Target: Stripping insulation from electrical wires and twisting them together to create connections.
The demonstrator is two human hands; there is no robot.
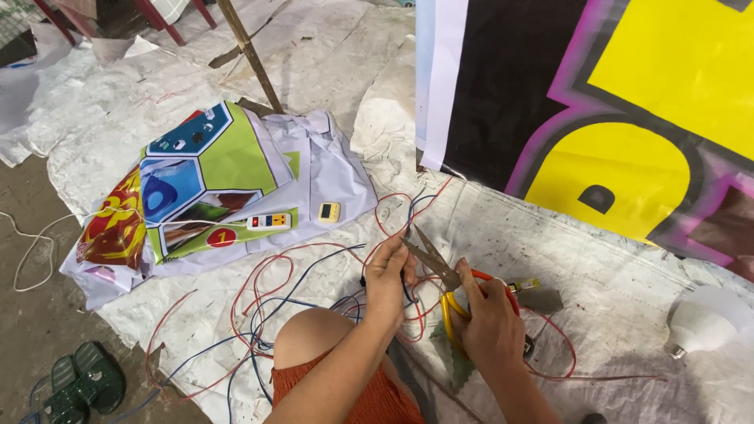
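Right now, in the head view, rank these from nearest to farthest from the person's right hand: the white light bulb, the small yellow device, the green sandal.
From the right hand:
1. Small yellow device, up and left on the folded banners.
2. White light bulb, far right on the sheet; nearly as close, hard to separate.
3. Green sandal, bottom left on the bare floor.

An informal floor workshop, likely for signs or wiring; worn white tarpaulin covers bare concrete floor; a large printed banner lies spread; loose wires sprawl beside folded printed sheets.
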